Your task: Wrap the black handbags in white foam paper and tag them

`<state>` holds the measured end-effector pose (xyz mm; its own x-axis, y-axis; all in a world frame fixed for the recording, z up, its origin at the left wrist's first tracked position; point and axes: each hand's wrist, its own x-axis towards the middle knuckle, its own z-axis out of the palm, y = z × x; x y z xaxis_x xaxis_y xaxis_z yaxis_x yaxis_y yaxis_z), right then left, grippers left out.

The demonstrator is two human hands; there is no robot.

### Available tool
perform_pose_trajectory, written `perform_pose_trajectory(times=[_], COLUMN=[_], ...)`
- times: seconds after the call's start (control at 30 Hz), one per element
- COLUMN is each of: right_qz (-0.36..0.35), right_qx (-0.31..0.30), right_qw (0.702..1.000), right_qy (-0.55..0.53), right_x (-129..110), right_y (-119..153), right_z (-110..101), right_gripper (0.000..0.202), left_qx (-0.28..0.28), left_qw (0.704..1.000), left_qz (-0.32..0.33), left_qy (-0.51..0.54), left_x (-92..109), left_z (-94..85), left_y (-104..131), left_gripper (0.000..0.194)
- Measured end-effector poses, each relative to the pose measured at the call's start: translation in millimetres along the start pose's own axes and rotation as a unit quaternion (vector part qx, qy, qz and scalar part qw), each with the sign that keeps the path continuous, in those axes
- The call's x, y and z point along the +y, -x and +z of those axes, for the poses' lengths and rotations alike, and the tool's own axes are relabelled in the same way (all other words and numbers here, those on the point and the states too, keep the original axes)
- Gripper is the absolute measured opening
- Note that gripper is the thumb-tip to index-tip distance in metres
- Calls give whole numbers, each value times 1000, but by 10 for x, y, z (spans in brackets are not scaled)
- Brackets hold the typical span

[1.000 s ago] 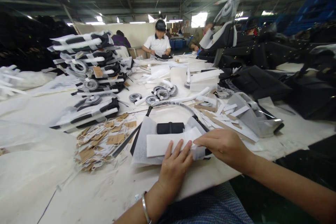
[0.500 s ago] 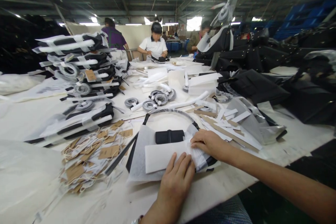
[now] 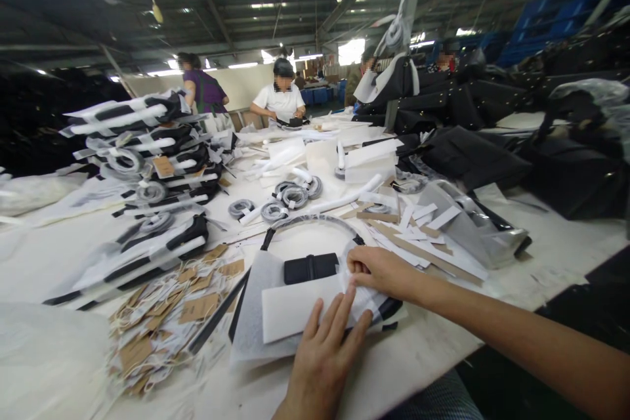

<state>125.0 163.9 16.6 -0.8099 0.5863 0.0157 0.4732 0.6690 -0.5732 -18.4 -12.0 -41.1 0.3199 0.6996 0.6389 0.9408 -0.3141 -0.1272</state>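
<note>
A black bag lies flat on the table, its wrapped handle (image 3: 315, 218) arching away from me. White tissue paper (image 3: 246, 325) covers much of its front, around a black strap piece (image 3: 311, 268). Across the lower front lies a white foam strip (image 3: 288, 310). My left hand (image 3: 329, 348) rests on the strip's right part and the bag, fingers spread. At the bag's right side, my right hand (image 3: 377, 270) has its fingers pinched on the thin wrapping (image 3: 367, 298).
Paper tags (image 3: 197, 307) lie in a heap at left, below stacked wrapped bags (image 3: 147, 144). Coiled straps (image 3: 295, 195) sit beyond the handle. Paper strips (image 3: 423, 236) and black bags (image 3: 477, 157) are at right. Across the table sits a person in white (image 3: 279, 100).
The view has shifted slightly. My left hand's fingers have spread wider, near my right hand's fingertips. My right hand's fingers have curled in more tightly at the wrapping.
</note>
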Motion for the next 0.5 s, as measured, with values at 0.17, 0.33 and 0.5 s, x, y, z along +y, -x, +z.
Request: perform_pose_trajectory(times=[0.17, 0.33, 0.5], right_qz=[10, 10, 41], right_qx=[36, 123, 318], right_qw=[999, 992, 946], right_qy=[-39, -41, 50], right_x=[69, 113, 565], right_y=[-56, 182, 840], right_z=[43, -20, -570], right_gripper=[23, 5, 22], left_qx=[44, 48, 8], left_qw=[999, 999, 1000], left_qz=[-21, -21, 20], left_qy=[-5, 9, 13], left_x=[68, 63, -43], left_z=[139, 208, 246], left_y=[48, 87, 165], left_gripper=[39, 42, 44])
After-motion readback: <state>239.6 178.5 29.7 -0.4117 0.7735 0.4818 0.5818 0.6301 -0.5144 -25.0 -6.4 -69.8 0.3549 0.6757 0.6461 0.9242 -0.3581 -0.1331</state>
